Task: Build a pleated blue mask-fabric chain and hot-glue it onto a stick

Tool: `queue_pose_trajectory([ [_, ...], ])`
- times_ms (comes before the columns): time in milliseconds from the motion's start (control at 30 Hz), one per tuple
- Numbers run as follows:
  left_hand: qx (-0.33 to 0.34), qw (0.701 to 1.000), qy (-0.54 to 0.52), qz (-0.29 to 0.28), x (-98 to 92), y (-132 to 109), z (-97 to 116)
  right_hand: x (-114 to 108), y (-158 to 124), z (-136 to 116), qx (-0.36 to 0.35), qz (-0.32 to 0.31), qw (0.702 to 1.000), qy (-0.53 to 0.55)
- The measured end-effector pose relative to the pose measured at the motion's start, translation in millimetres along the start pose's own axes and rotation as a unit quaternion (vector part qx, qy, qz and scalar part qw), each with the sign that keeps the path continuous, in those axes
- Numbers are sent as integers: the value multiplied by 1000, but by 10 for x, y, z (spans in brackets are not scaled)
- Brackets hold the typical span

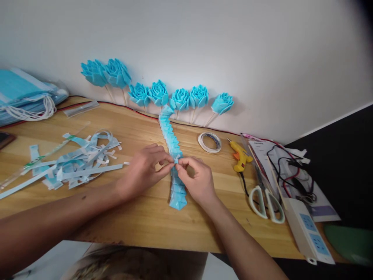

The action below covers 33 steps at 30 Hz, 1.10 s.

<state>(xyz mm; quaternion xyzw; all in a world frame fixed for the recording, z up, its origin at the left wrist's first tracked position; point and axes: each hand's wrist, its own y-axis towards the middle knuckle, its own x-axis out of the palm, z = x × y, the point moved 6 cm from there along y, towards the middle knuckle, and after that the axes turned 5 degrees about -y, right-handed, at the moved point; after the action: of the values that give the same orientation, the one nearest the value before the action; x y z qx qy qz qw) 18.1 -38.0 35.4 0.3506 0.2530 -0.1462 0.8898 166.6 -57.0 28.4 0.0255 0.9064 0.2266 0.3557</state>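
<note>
A long row of overlapping light-blue folded pieces (177,196) runs across the wooden table in front of me, curving at its far end. Over the middle of this row, my left hand (147,167) and my right hand (198,177) meet with thumbs and index fingers pinched. Between their fingertips is a small light-blue piece (176,158), partly covered by the fingers. Whether it is apart from the row beneath I cannot tell. Several blue flowers on thin sticks (159,93) lean against the wall behind the row.
Blue and white scrap strips (87,159) lie left, near stacked face masks (26,93). Rightward are a tape roll (218,144), a yellow glue gun (239,157), white-handled scissors (275,206) and a power strip (305,229). A cable runs along the wall.
</note>
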Motion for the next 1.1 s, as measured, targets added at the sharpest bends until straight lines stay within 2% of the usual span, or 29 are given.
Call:
queue_pose_trajectory([
  [167,-6,1000,-4,-5,9,-9,7,-3,-7,-17,-23,8,999,-23],
  [533,-26,999,-38,-18,-8,5,37,-2,-3,-11,-23,8,999,-22],
  [867,-64,995,-80,-14,10,11,-48,14,-2,-32,-33,-7,999,-14],
  [1000,-81,992,-93,-14,7,17,-65,16,7,-17,-12,-16,1000,0],
  [1100,-136,982,-134,-3,-23,32,-144,10,18,61,56,-29,996,67],
])
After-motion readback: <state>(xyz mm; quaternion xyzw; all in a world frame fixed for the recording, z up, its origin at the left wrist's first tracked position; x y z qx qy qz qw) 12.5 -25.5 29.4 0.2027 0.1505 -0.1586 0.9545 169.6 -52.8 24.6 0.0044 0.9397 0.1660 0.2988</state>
